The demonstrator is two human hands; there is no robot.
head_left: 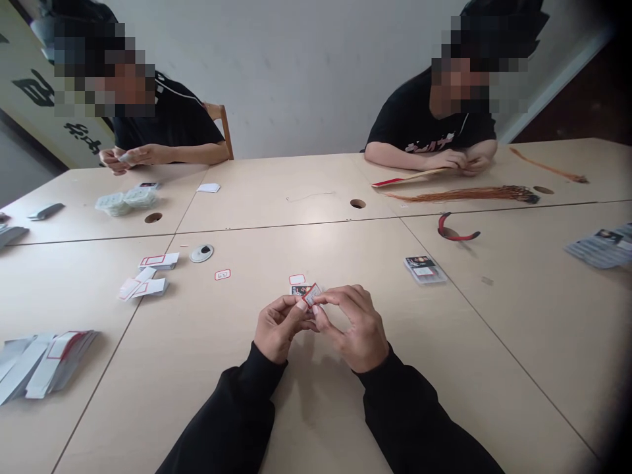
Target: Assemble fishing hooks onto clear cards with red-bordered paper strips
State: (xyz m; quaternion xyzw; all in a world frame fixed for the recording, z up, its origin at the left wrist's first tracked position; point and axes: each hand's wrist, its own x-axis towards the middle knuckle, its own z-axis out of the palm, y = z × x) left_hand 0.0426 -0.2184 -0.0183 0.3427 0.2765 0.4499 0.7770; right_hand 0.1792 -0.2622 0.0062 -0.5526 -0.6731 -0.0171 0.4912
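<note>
Between my two hands is a small white label with a red border, tilted, with faint marks on it. My left hand is closed, its thumb and fingers pinching the label from the left. On the other side, my right hand touches the label's right edge with thumb and index finger, also closed in a pinch. Just behind the fingertips shows part of a dark printed card; I cannot tell whether it lies on the table or is held. A blank red-edged label lies just beyond.
Red-bordered label stacks and white strips lie left. A round white disc and one label are nearer. To the right are a clear box and red-black pliers. Two people sit opposite, behind brown cords.
</note>
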